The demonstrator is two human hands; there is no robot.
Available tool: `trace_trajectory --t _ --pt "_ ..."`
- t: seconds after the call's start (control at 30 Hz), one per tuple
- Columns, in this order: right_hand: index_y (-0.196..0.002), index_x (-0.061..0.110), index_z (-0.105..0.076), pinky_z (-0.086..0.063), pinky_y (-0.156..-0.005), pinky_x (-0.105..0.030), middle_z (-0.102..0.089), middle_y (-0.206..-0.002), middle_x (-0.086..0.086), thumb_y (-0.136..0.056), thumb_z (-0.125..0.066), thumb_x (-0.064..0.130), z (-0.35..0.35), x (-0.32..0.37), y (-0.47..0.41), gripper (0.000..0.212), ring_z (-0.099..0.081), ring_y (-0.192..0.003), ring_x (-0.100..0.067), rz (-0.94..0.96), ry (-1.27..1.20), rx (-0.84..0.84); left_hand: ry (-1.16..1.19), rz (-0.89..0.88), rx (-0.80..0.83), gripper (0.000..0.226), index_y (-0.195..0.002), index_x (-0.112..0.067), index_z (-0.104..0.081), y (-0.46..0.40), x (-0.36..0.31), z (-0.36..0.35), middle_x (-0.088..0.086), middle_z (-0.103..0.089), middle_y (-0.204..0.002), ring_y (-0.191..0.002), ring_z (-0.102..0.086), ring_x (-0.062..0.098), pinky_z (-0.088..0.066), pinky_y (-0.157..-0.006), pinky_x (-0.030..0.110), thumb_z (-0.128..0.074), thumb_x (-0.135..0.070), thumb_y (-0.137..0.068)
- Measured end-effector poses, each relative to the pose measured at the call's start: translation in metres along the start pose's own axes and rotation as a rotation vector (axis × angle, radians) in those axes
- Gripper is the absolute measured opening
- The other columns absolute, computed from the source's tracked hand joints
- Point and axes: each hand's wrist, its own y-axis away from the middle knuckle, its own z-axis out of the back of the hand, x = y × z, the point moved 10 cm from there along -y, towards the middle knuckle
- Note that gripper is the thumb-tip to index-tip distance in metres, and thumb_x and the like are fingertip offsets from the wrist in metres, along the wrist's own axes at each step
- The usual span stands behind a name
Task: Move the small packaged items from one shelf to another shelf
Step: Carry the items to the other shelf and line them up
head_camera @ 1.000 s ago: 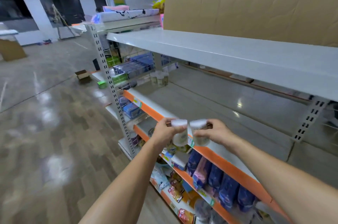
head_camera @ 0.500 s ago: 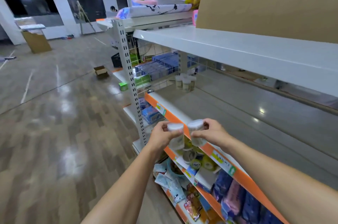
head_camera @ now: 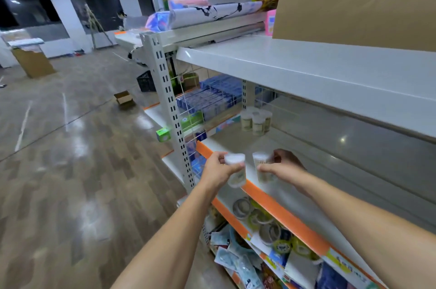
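The long white metal shelf with the orange front strip (head_camera: 278,208) is running just beneath both sets of fingers, its bare surface stretching beyond them, so it is probably serving as the receiving shelf. Well beyond the fingertips, a cluster of small white-lidded clear tubs (head_camera: 256,121) is standing at its far end, likely grouped there to keep the row tidy. The left hand (head_camera: 218,170) is grasping one small clear plastic tub with a white lid (head_camera: 236,170), fingers curled round its side. The right hand (head_camera: 282,167) is gripping a matching white-lidded tub (head_camera: 262,167), and both tubs are hanging upright over the shelf's front edge, ready for setting down
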Motion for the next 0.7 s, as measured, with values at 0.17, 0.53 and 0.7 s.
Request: trace_trajectory --t 0.17,0.53,0.7 --pt "-0.082 0.024 -0.062 -0.052 -0.063 -0.030 -0.069 -0.080 0.009 -0.050 -0.083 0.054 -0.003 0.006 -0.027 0.049 -0.066 -0.078 -0.013 -0.010 -0.074 -0.059 -0.026 -0.019 -0.002 0.056 -0.119 -0.017 -0.056 -0.045 -0.006 0.004 -0.002 -0.062 -0.115 -0.102 -0.064 0.017 -0.056 -0.086 0.035 -0.087 -0.027 -0.073" --pt "-0.107 0.026 -0.067 -0.054 -0.076 -0.031 -0.072 -0.100 0.004 -0.067 -0.089 0.037 -0.017 0.007 -0.091 0.047 -0.068 -0.094 -0.018 -0.050 -0.143 -0.200 -0.102 -0.085 0.038 0.055 -0.116 -0.027 -0.051 -0.139 -0.009 0.004 -0.011 -0.064 -0.109 -0.098 -0.062 0.006 -0.049 -0.080 0.023 -0.085 -0.034 -0.074" --pt "-0.111 0.025 -0.066 -0.047 -0.063 -0.023 -0.071 -0.099 0.004 -0.068 -0.088 0.033 -0.028 0.015 -0.118 0.049 -0.066 -0.088 -0.014 -0.081 -0.172 -0.328 -0.146 -0.179 0.133 0.046 -0.114 -0.019 -0.056 -0.187 -0.024 -0.002 -0.009 -0.066 -0.099 -0.090 -0.064 0.009 -0.048 -0.072 0.010 -0.083 -0.016 -0.077"
